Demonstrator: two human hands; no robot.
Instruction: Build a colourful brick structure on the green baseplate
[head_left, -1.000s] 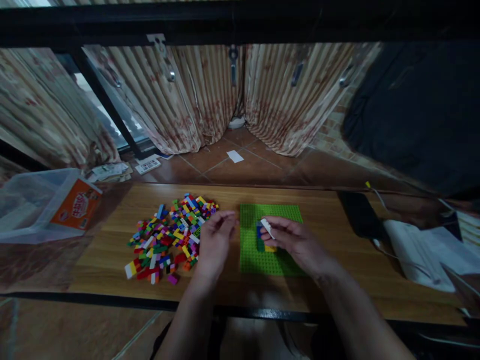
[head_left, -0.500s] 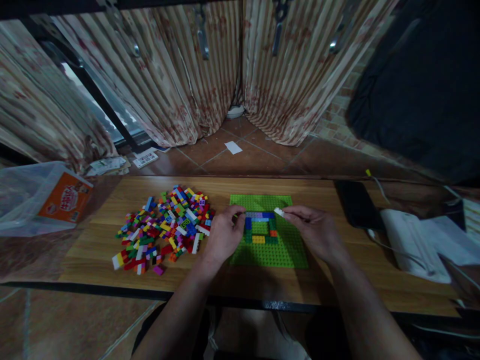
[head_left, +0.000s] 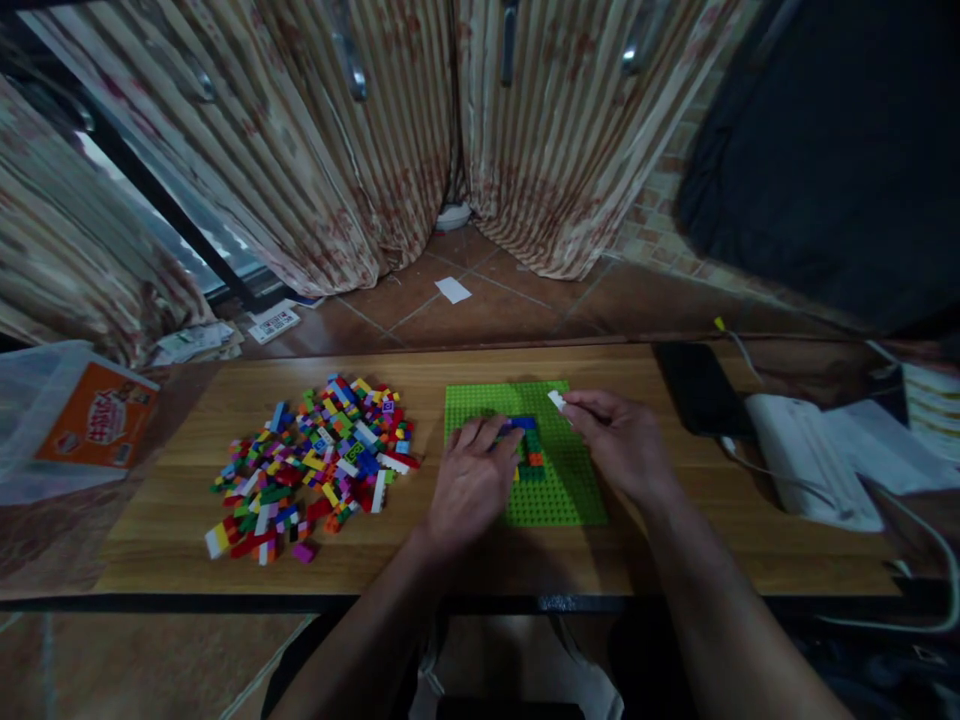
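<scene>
Striped curtains (head_left: 330, 170) hang down to a tiled floor (head_left: 510, 285) behind the wooden desk (head_left: 165, 480), with a big dark cloth (head_left: 817, 170) at the upper right. The right hand (head_left: 622, 435) has its thumb and fingers pinched on a small white brick (head_left: 556, 400), which sits, as seen from above, over the green baseplate (head_left: 566, 490) near its far right corner. The left hand (head_left: 480, 480) lies over the left part of the baseplate with fingers bent; whether they grip anything, or press on the bricks below, I can't tell. That hand blocks the left side of a low brick build (head_left: 533, 440); blue, green and orange pieces show to the right of its fingers.

The baseplate lies around the middle of the desk, well apart from the near edge. To its left, across a strip of bare wood, a loose pile of mixed bricks (head_left: 322, 460) spreads over the desk's left half, a magenta brick (head_left: 304, 552) on its near side. Toward the far right corner lies a flat black device (head_left: 697, 390), and beside it a white object (head_left: 814, 465) with a cable and some papers (head_left: 900, 445). Past the desk's left edge stands a clear plastic box (head_left: 37, 375) with an orange label (head_left: 101, 415). Beyond the far edge lie a printed card (head_left: 274, 325) and a white sheet (head_left: 453, 290).
</scene>
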